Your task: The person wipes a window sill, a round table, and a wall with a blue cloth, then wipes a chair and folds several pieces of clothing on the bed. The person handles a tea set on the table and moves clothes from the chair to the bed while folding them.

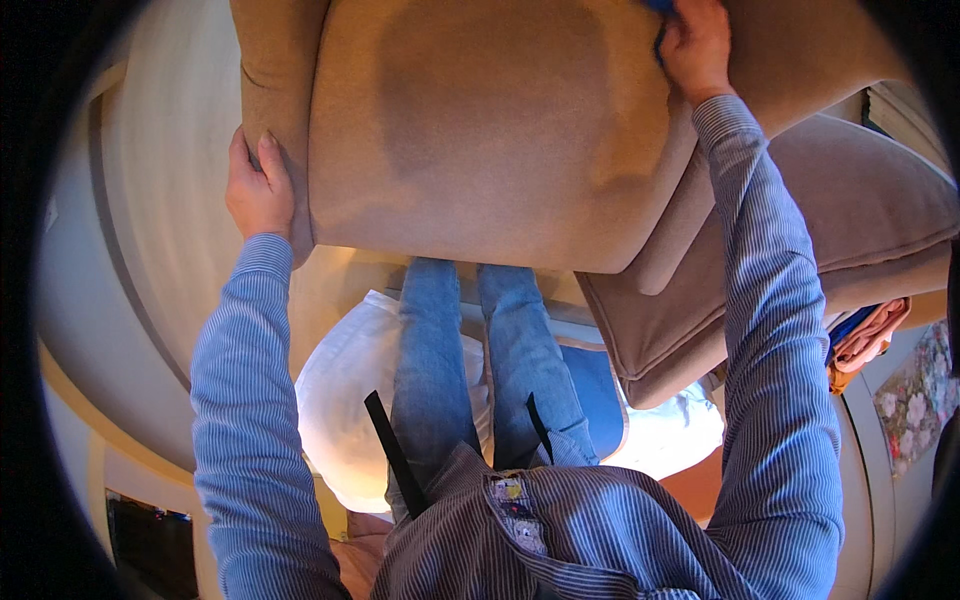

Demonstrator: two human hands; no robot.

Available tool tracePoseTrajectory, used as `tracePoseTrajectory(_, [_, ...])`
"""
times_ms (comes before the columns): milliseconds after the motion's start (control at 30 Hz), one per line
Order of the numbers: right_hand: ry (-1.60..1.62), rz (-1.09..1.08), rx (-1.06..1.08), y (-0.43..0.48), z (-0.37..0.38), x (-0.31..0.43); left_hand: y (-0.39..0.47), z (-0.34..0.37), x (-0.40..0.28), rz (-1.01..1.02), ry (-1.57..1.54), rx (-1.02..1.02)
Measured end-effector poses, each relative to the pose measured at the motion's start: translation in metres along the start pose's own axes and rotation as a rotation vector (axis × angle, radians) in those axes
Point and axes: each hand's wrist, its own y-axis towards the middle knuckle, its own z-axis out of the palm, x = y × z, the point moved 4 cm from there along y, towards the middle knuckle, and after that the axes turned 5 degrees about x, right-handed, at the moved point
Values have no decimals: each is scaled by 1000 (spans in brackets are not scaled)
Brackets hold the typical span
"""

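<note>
A brown upholstered sofa seat (pixel 480 150) fills the upper middle in front of me, with a large, darker rounded patch on its fabric; I cannot tell whether this is damp or shadow. At its left side, my left hand (pixel 259 187) grips the padded armrest (pixel 279 82), thumb on the front face and fingers around the outer side. My right hand (pixel 699 52) presses a blue cloth (pixel 660 6) against the seat's far right part. Most of that cloth is cut off by the top of the picture or covered by my fingers.
A loose brown cushion (pixel 847 195) leans at the right, below my right forearm. Folded clothes (pixel 870 337) lie beyond it. Behind my legs are a white fabric bundle (pixel 349 390) and a blue panel (pixel 596 390). Pale floor (pixel 172 150) runs along the left.
</note>
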Motion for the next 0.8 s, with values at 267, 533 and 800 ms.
tracePoseTrajectory(267, [79,345,39,-148,-33,100,1,-1,-1,27,3,-38])
tracePoseTrajectory(533, [406,52,380,-139,-35,109,1,-1,1,32,-2,-15])
tracePoseTrajectory(800, [-181,591,-199,61,26,11,-1,0,2,30,34,-38])
